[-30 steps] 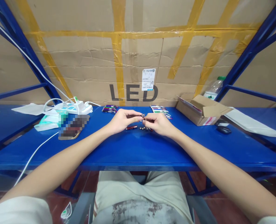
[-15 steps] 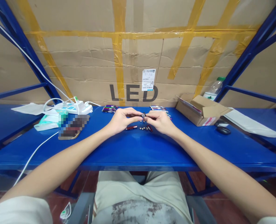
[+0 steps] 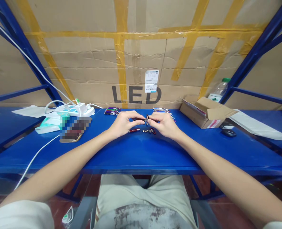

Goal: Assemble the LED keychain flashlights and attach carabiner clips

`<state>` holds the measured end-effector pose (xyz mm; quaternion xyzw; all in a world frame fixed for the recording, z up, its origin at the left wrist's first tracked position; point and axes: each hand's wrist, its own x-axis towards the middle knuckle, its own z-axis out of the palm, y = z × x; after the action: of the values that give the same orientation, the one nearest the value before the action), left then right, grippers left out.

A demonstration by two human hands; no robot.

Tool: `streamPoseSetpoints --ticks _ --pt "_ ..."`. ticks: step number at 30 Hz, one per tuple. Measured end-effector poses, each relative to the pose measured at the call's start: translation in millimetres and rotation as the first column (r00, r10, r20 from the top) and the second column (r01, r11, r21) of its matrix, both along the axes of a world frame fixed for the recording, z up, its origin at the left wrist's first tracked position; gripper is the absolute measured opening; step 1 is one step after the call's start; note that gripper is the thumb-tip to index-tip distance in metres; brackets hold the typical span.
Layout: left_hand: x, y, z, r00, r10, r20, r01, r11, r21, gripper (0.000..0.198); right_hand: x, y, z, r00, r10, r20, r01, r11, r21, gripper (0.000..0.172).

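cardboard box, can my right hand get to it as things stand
Probably yes: the cardboard box sits on the blue shelf right of the right hand, mostly bare shelf between them. But its fingers and the left hand pinch a small part, so it is not free.

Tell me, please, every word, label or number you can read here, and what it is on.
"LED": on the cardboard.
White label on the cardboard: print too small to read.
Sticker on the box: blurred.
Parts in left hand and right hand: no legible text.
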<state>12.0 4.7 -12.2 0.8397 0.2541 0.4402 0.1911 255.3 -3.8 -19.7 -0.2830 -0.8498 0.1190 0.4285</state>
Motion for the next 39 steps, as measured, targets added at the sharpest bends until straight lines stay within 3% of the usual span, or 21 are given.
streamPoseSetpoints --ticks 12,28,34,39 --pt "-0.8 -0.3 1.7 0.999 0.027 0.020 -0.026 0.999 -0.034 0.032 -2.3 -5.9 4.3 0.997 -0.031 0.077 0.034 0.999 -0.036 0.049" --pt "-7.5 4.5 3.1 0.989 0.133 -0.071 -0.129 0.990 0.062 0.028 4.7 5.4 -0.5 0.995 -0.065 0.070 0.067 0.998 -0.021 0.032" --pt "-9.2 4.2 7.9 0.985 0.117 -0.130 -0.117 0.993 0.004 0.031 7.5 6.6 2.0 1.000 0.002 0.028 0.004 0.976 -0.219 0.036" --pt "-10.2 -2.0 12.9 0.975 0.011 -0.220 -0.029 0.997 -0.076 0.030 19.5 -0.7 19.5 0.973 0.196 0.122 -0.102 0.838 -0.536 0.046"
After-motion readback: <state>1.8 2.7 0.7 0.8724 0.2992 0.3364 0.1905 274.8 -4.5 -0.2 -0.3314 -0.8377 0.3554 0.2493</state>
